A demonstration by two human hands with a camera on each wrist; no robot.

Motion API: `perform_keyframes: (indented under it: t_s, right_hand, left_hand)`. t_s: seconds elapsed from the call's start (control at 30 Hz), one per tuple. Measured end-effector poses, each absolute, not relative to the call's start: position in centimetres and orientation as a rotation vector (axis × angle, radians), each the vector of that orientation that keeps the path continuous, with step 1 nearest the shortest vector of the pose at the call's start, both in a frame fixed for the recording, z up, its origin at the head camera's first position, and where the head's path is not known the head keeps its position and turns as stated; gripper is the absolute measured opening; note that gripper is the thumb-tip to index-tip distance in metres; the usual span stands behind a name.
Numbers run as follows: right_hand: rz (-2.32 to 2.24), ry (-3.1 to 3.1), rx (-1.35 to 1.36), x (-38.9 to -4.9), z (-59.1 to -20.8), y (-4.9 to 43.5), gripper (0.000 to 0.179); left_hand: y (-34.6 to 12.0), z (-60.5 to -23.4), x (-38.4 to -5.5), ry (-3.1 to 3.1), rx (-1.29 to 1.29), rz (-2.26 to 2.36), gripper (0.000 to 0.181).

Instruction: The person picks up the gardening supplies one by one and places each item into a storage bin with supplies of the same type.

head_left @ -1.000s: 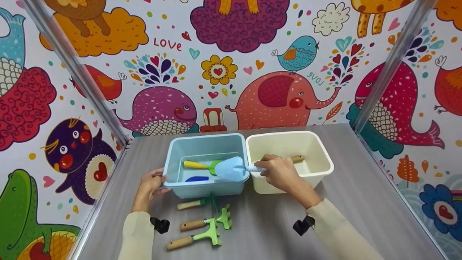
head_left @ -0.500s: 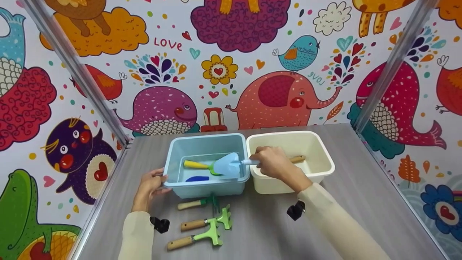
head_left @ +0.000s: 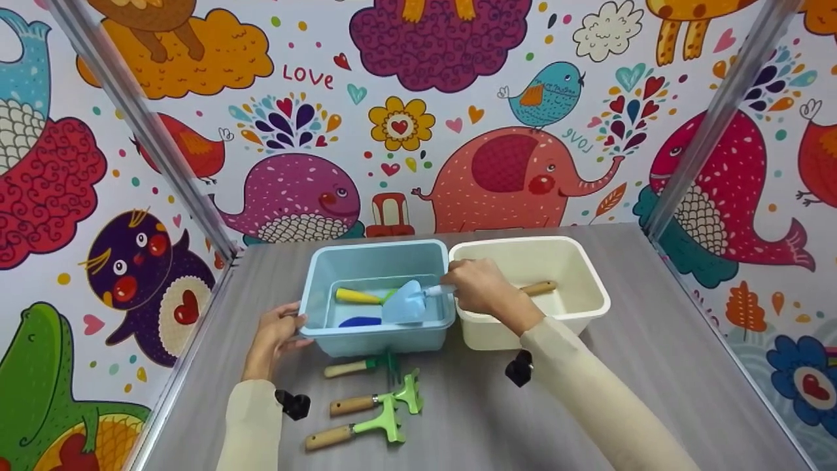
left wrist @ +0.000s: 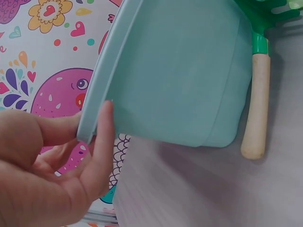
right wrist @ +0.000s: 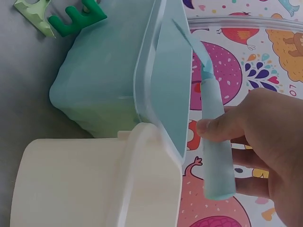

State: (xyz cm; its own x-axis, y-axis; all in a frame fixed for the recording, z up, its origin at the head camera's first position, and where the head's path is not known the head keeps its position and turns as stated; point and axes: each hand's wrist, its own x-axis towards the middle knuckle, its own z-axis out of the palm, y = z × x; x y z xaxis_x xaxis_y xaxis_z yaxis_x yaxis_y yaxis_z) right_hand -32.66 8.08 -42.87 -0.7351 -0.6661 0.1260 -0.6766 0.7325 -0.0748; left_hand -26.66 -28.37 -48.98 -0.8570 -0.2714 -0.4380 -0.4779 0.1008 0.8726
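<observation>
A: Light-blue trowel (head_left: 404,304): where?
B: Over the blue bin (head_left: 379,344), long axis roughly sideways, blade leftward. Right hand (head_left: 482,286) nearer, gripping its handle (head_left: 438,290).
A: Left hand (head_left: 273,333)?
B: Pinching bin's left rim (head_left: 310,284).

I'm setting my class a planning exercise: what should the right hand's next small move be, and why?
Probably lower the light-blue trowel into the light-blue bin and release it there. The right hand grips its handle, its blade is over the bin's interior, the left hand pinches the bin's rim, and a yellow-handled tool already lies inside.
</observation>
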Motion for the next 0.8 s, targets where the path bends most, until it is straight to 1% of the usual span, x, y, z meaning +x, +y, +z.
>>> perform_keyframes:
  t_s: [0.17, 0.37, 0.6, 0.8]
  right_hand:
    - [0.097, -2.879, 1.117, -32.9, -42.5, 7.0, 0.028]
    - [-0.035, -2.903, 1.124, -33.1, -42.5, 5.7, 0.024]
    - [-0.326, -2.859, 1.172, -33.2, -43.2, 4.4, 0.017]
    - [-0.399, -2.824, 1.177, -33.2, -43.6, 3.7, 0.014]
  left_hand:
    - [-28.4, -49.1, -26.6, 2.207, -0.751, 1.860, 0.050]
    - [-28.4, -49.1, -26.7, 2.204, -0.765, 1.854, 0.049]
    - [-28.4, -49.1, -26.8, 2.194, -0.770, 1.859, 0.050]
    - [-28.4, -49.1, -26.8, 2.204, -0.741, 1.862, 0.051]
